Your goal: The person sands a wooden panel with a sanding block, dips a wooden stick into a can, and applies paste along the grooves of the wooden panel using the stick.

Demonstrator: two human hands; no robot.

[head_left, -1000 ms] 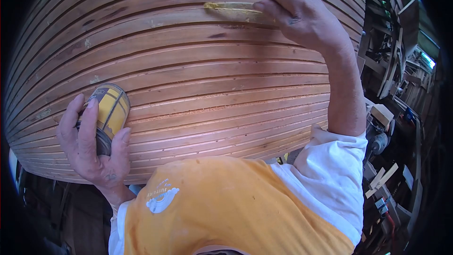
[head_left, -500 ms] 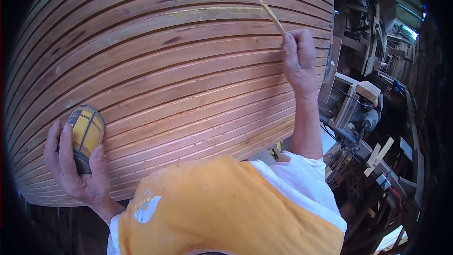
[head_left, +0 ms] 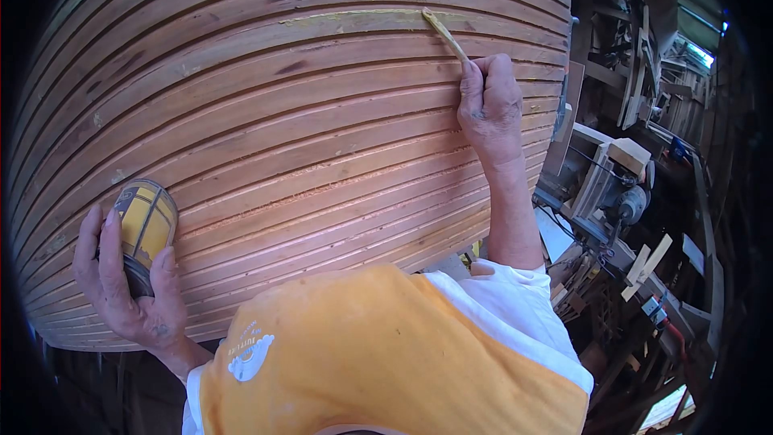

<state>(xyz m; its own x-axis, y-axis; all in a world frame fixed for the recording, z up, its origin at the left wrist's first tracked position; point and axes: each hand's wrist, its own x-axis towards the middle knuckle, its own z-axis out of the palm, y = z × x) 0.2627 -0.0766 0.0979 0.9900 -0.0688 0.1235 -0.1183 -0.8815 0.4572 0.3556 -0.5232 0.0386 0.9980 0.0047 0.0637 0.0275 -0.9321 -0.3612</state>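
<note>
Right hand [head_left: 493,109]: gripping a thin stick [head_left: 447,35], thumb uppermost, its tip right at the yellowish smear [head_left: 346,21].
Just changed: hand and stick have shifted leftward, tip slightly lower — it meets the smear instead of sitting above it, so work looks to be on that strip now.
Left hand [head_left: 133,306]: fingers wrapped round a tilted can [head_left: 147,225], over the lower-left planks [head_left: 322,125].
Hidden: the stick's butt, inside the fist; the can's contents; whether the can touches wood — can't tell.
Far right: pale timber offcuts [head_left: 649,266], surroundings too dim to sort, fading into blackness.
</note>
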